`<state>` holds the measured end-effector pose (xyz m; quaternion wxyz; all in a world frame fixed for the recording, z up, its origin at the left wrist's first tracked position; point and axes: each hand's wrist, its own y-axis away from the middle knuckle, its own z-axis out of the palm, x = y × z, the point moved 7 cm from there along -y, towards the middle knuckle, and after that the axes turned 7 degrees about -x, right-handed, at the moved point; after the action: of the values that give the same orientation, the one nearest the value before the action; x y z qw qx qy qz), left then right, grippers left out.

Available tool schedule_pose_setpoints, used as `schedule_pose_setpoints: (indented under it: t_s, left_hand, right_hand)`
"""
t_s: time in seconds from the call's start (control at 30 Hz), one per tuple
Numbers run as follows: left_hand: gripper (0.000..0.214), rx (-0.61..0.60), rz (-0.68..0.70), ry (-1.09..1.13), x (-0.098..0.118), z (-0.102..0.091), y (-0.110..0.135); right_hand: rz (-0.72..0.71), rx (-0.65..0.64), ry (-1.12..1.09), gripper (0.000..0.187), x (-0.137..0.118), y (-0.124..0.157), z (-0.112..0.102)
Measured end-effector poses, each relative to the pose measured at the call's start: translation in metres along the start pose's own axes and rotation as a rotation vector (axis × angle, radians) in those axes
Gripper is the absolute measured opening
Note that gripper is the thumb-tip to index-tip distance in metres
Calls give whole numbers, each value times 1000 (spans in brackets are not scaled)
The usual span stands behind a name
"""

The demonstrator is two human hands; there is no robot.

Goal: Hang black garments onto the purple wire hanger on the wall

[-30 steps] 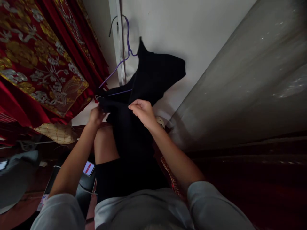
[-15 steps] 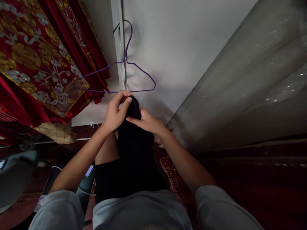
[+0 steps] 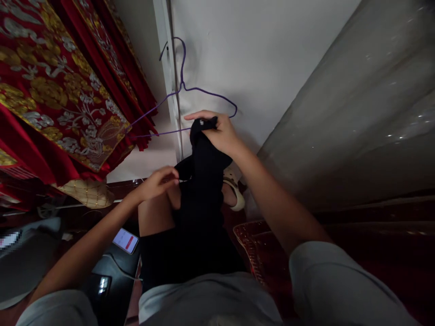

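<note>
A black cloth garment (image 3: pixel 207 167) hangs down in front of my legs, its upper end folded over near the lower bar of a purple wire hanger (image 3: pixel 183 74). My right hand (image 3: pixel 220 131) grips that folded upper end, fingers behind the cloth and thumb under the fold. A small white mark shows on the fold. Lower and to the left, my left hand (image 3: pixel 159 183) has its fingers curled at a strip of the same cloth, which stretches out toward its fingertips. The hanger hooks on a white upright rail.
Red embroidered clothes (image 3: pixel 61 90) hang at the left. Grey glittery cloth (image 3: pixel 340 113) covers the right side. A lit phone (image 3: pixel 125 240) lies on a black surface by a cable. Someone in a grey cap (image 3: pixel 30 258) is at the lower left. A cream clog (image 3: pixel 234 194) is below.
My right hand has moved up and right with the garment's top end. My left hand has dropped down from the top to the cloth's left side. The hanger has tilted and shifted right.
</note>
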<state>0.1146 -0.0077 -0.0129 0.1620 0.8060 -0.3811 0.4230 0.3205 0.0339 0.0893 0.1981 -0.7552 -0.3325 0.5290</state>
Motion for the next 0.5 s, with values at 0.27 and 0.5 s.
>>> schedule_pose_setpoints:
  t_s: [0.27, 0.5]
  left_hand:
    - [33, 25, 170, 41, 18, -11, -27]
    - [36, -116, -87, -263, -37, 4, -13]
  right_hand:
    - [15, -52, -64, 18, -25, -3, 17]
    - [324, 154, -177, 32, 63, -15, 5]
